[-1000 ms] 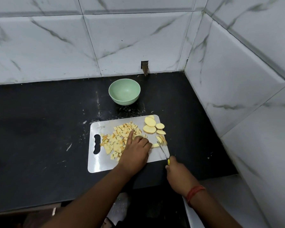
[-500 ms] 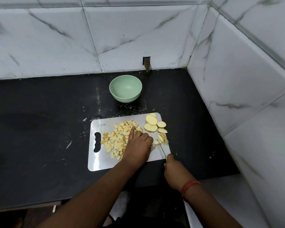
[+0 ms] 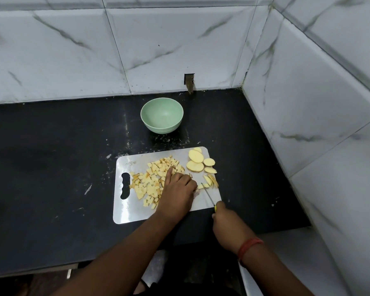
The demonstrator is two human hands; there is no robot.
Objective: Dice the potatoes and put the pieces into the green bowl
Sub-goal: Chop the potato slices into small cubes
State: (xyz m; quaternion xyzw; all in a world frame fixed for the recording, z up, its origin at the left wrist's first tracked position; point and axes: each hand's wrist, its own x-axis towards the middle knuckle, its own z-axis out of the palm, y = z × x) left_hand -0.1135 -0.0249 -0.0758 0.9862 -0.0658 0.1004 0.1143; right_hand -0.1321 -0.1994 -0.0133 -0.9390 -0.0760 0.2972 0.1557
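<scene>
A steel cutting board lies on the black counter. A heap of diced potato covers its left middle. Round potato slices sit at its far right corner, and thin strips lie just below them. My left hand rests on the board with fingers curled over a potato piece and the index finger stretched toward the dice. My right hand grips a yellow-handled knife; its blade lies on the board beside the strips. The green bowl stands empty beyond the board.
White marble-tiled walls close the counter at the back and right, forming a corner. A small dark notch sits in the back wall above the bowl. The counter's front edge runs just below the board.
The camera view shifted slightly. Both hands stay at the right part of the board, the knife blade working near the strips; the dice heap and slices are unchanged.
</scene>
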